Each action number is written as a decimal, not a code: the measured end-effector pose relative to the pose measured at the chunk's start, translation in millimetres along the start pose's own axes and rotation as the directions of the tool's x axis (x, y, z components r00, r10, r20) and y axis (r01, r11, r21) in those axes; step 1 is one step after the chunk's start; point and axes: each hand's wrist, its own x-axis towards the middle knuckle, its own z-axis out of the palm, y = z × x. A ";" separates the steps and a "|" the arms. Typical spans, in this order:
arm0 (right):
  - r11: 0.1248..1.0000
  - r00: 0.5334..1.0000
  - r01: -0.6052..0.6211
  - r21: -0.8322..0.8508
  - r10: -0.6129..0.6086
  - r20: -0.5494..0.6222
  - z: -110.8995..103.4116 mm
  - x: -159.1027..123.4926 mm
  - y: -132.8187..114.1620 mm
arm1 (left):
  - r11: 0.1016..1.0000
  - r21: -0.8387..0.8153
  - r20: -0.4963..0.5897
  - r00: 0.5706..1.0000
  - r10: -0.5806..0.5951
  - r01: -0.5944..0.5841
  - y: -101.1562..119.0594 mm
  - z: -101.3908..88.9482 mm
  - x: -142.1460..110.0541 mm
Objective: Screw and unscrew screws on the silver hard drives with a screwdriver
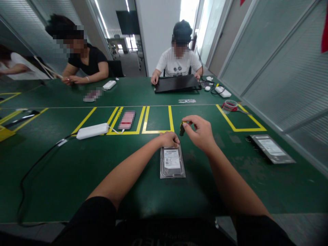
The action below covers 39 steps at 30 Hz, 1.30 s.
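Observation:
A hard drive (172,171) with a white label lies flat on the green table in front of me, its short near edge towards me. My left hand (169,139) curls over its far end and grips it there; the fingers partly hide that end. Just to the right, my right hand (198,131) pinches a short screwdriver (182,129) with a dark and yellow handle between thumb and fingers. The screwdriver is held upright above the table, beside the drive's far right corner. Its tip cannot be made out.
A second hard drive (273,149) lies at the right. Farther back are a round clear container (230,106) with red, a white power strip (92,131) with a black cable, and a phone (127,120). Yellow tape marks (157,132) cross the table. Across sits a person (178,63) holding a black panel (178,83).

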 end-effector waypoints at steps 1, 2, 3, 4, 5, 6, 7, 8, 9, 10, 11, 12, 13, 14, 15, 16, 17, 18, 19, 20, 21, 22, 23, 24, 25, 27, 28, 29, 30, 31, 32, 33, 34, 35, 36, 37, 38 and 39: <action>1.000 1.000 -0.006 -0.006 0.006 0.001 0.3 -0.1 0.5 | 1.000 0.001 -0.001 1.000 -0.002 0.002 0.0 0.0 0.0; 1.000 1.000 -0.012 -0.012 0.012 0.002 0.7 -0.2 1.0 | 1.000 0.003 -0.001 1.000 -0.004 0.004 0.1 0.1 0.0; 1.000 1.000 -0.013 -0.018 0.013 0.004 0.9 -0.3 1.3 | 1.000 0.003 -0.001 1.000 -0.006 0.006 0.1 0.2 0.0; 1.000 1.000 -0.012 -0.022 0.012 0.005 1.0 -0.3 1.3 | 1.000 0.004 -0.002 1.000 -0.008 0.008 0.2 0.3 0.0; 1.000 1.000 -0.009 -0.024 0.009 0.004 1.0 -0.3 1.2 | 1.000 0.005 -0.003 1.000 -0.009 0.009 0.4 0.4 -0.1; 1.000 1.000 -0.004 -0.025 0.004 0.003 0.8 -0.2 0.9 | 1.000 0.006 -0.004 1.000 -0.010 0.010 0.5 0.4 -0.2; 1.000 1.000 0.001 -0.023 -0.001 0.002 0.6 -0.1 0.5 | 1.000 0.008 -0.006 1.000 -0.010 0.010 0.8 0.4 -0.4; 1.000 1.000 0.005 -0.018 -0.005 0.002 0.3 0.1 0.2 | 1.000 0.010 -0.008 1.000 -0.011 0.011 1.1 0.3 -0.6; 1.000 1.000 0.009 -0.013 -0.008 0.006 0.0 0.3 -0.1 | 1.000 0.012 -0.009 1.000 -0.011 0.011 1.5 0.1 -0.9; 1.000 1.000 0.012 -0.008 -0.012 0.010 -0.3 0.5 -0.1 | 1.000 0.013 -0.010 1.000 -0.012 0.012 2.0 -0.1 -1.2; 1.000 1.000 0.014 -0.005 -0.014 0.014 -0.5 0.7 0.0 | 1.000 0.014 -0.010 1.000 -0.013 0.013 2.4 -0.4 -1.6; 1.000 1.000 0.014 -0.007 -0.014 0.015 -0.6 0.9 0.5 | 1.000 0.014 -0.009 1.000 -0.015 0.015 2.9 -0.7 -2.1; 1.000 1.000 0.013 -0.012 -0.013 0.012 -0.5 1.0 1.1 | 1.000 0.013 -0.008 1.000 -0.016 0.017 3.3 -1.0 -2.5; 1.000 1.000 0.013 -0.020 -0.013 0.007 -0.4 1.1 1.8 | 1.000 0.013 -0.007 1.000 -0.018 0.018 3.6 -1.3 -2.9; 1.000 1.000 0.013 -0.026 -0.013 0.000 -0.2 1.0 2.5 | 1.000 0.012 -0.005 1.000 -0.019 0.019 3.8 -1.4 -3.1; 0.999 1.000 0.011 -0.032 -0.012 -0.003 0.0 1.0 3.1 | 1.000 0.011 -0.004 1.000 -0.021 0.021 3.9 -1.4 -3.3; 0.999 1.000 0.008 -0.035 -0.009 -0.004 0.3 0.8 3.6 | 1.000 0.010 -0.003 1.000 -0.023 0.023 4.0 -1.4 -3.4; 0.999 1.000 0.005 -0.038 -0.005 -0.002 0.6 0.6 3.8 | 1.000 0.009 -0.002 1.000 -0.026 0.026 3.9 -1.2 -3.3; 0.999 1.000 0.000 -0.039 0.000 0.001 0.8 0.4 3.8 | 1.000 0.007 -0.002 1.000 -0.029 0.029 3.9 -1.1 -3.1; 0.999 1.000 -0.006 -0.042 0.006 0.003 1.0 0.2 3.7 | 0.999 0.006 -0.002 0.999 -0.033 0.033 3.8 -0.9 -2.7; 0.999 1.000 -0.009 -0.044 0.010 0.003 1.1 0.1 3.5 | 0.999 0.005 -0.002 0.999 -0.036 0.036 3.6 -0.8 -2.3; 0.999 1.000 -0.010 -0.044 0.010 0.001 1.2 0.0 3.3 | 0.999 0.004 -0.002 0.999 -0.038 0.038 3.3 -0.6 -1.7; 0.999 1.000 -0.006 -0.043 0.006 0.000 1.2 0.0 3.0 | 0.999 0.003 -0.003 0.999 -0.037 0.037 3.0 -0.5 -1.1; 0.999 1.000 0.001 -0.040 -0.001 0.002 1.2 0.0 2.9 | 0.999 0.002 -0.003 0.999 -0.036 0.036 2.6 -0.3 -0.6; 0.999 1.000 0.009 -0.036 -0.009 0.007 1.0 0.1 2.8 | 0.999 0.001 -0.003 0.999 -0.033 0.033 2.2 -0.2 -0.1; 0.999 1.000 0.023 -0.031 -0.022 0.017 0.7 0.4 2.6 | 1.000 0.000 -0.002 1.000 -0.027 0.027 1.4 0.1 0.6; 0.999 1.000 0.024 -0.030 -0.024 0.019 0.5 0.5 2.5 | 1.000 0.000 -0.003 1.000 -0.025 0.025 1.2 0.2 0.8; 0.999 1.000 0.023 -0.030 -0.023 0.017 0.3 0.6 2.4 | 1.000 0.000 -0.003 1.000 -0.025 0.025 1.0 0.3 0.8; 0.999 1.000 0.021 -0.030 -0.020 0.011 0.2 0.6 2.2 | 1.000 -0.001 -0.005 1.000 -0.026 0.026 1.0 0.3 0.6; 0.999 1.000 0.019 -0.028 -0.019 0.004 0.2 0.5 1.9 | 1.000 -0.001 -0.006 1.000 -0.027 0.027 1.1 0.3 0.4; 0.999 1.000 0.017 -0.026 -0.017 -0.001 0.2 0.4 1.7 | 1.000 -0.002 -0.007 1.000 -0.027 0.027 1.3 0.3 0.2; 1.000 1.000 0.016 -0.026 -0.016 -0.002 0.3 0.2 1.5 | 1.000 -0.003 -0.007 1.000 -0.027 0.027 1.4 0.3 0.0; 1.000 1.000 0.014 -0.027 -0.014 -0.001 0.4 0.1 1.4 | 1.000 -0.004 -0.007 1.000 -0.027 0.027 1.5 0.3 -0.1; 0.999 1.000 0.011 -0.030 -0.011 0.000 0.5 0.0 1.3 | 1.000 -0.005 -0.007 1.000 -0.026 0.026 1.6 0.3 -0.1; 0.999 1.000 0.008 -0.033 -0.008 0.005 0.7 0.0 1.4 | 1.000 -0.005 -0.007 1.000 -0.025 0.025 1.5 0.4 0.0; 0.999 1.000 0.005 -0.038 -0.005 0.009 0.8 0.0 1.6 | 1.000 -0.006 -0.006 1.000 -0.024 0.024 1.3 0.6 0.2; 0.999 1.000 0.002 -0.043 -0.001 0.011 0.8 0.1 1.8 | 1.000 -0.006 -0.005 1.000 -0.023 0.023 1.0 0.8 0.4; 0.999 1.000 0.001 -0.047 -0.001 0.011 0.8 0.3 2.0 | 1.000 -0.007 -0.003 1.000 -0.022 0.022 0.7 1.0 0.7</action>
